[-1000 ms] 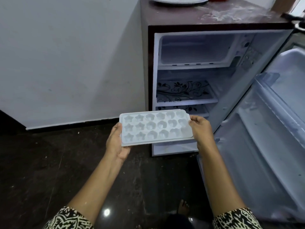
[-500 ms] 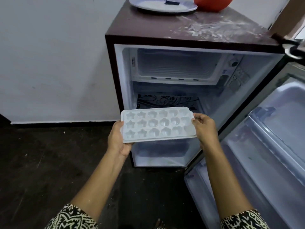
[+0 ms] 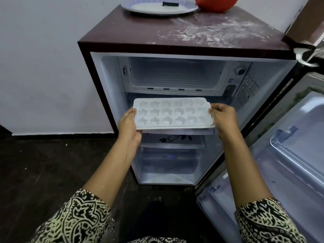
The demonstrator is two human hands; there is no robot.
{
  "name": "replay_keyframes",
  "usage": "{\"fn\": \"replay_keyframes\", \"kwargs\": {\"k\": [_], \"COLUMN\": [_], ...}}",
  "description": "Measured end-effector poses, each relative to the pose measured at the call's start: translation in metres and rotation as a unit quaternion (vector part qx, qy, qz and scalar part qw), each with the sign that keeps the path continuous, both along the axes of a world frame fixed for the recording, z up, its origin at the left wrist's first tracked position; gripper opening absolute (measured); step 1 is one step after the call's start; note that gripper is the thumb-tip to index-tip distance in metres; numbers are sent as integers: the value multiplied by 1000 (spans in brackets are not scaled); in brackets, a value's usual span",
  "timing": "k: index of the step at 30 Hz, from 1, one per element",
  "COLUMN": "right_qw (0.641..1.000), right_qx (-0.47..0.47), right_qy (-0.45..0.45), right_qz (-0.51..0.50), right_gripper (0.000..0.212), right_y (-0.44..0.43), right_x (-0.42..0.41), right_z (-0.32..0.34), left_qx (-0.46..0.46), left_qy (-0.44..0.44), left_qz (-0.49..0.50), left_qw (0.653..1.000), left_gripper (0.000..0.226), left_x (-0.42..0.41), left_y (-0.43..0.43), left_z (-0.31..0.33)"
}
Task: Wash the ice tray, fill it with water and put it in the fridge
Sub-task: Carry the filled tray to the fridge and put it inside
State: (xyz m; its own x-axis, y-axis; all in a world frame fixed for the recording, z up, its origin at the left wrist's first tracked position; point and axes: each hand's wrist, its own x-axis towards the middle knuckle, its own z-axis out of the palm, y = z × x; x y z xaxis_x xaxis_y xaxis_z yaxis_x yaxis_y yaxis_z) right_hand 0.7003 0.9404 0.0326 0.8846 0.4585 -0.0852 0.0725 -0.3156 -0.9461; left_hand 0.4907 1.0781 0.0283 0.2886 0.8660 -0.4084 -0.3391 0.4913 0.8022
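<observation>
A white ice tray [image 3: 172, 113] with star-shaped and round cups is held level in front of the open small fridge [image 3: 175, 46], just below the freezer compartment [image 3: 175, 74]. My left hand [image 3: 128, 124] grips the tray's left end, thumb on top. My right hand [image 3: 223, 116] grips its right end near a small tab. The tray hides most of the shelf behind it. Whether the cups hold water is hard to tell.
The fridge door [image 3: 289, 155] stands open to the right with clear shelf bins. Lower shelves with a floral print [image 3: 172, 138] and a bottom drawer [image 3: 168, 162] are visible. A white plate [image 3: 157, 7] and a red bowl [image 3: 216, 3] sit on the dusty fridge top. The floor is dark.
The tray and both hands have moved forward and up toward the fridge opening, from in front of the lower shelves to just under the freezer compartment. The view has come closer.
</observation>
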Motion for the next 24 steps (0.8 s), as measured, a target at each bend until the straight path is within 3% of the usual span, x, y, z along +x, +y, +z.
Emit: {"fn": "replay_keyframes", "kwargs": {"k": [6, 8, 11, 17, 20, 24], "right_qw": [1000, 999, 997, 996, 985, 979], "right_qx": [2, -8, -23, -47, -127, -145], "right_qy": [-20, -40, -75, -79, -108, -124], "right_qz": [-5, 1, 4, 20, 42, 77], "right_gripper": [17, 24, 32, 12, 16, 28], "right_y": [19, 27, 41, 66, 82, 92], "right_x": [28, 36, 47, 69, 80, 93], "right_z": [9, 12, 17, 23, 27, 29], "left_qx": [10, 25, 49, 113, 148, 183], "left_qy": [27, 31, 51, 143, 173, 216], "left_qz": [2, -4, -2, -7, -28, -57], "left_qw": [1000, 999, 998, 983, 973, 958], "left_gripper": [23, 14, 19, 12, 16, 30], "left_x": [31, 40, 52, 69, 75, 84], "left_y": [25, 34, 46, 71, 84, 101], "left_z": [7, 8, 12, 15, 19, 25]}}
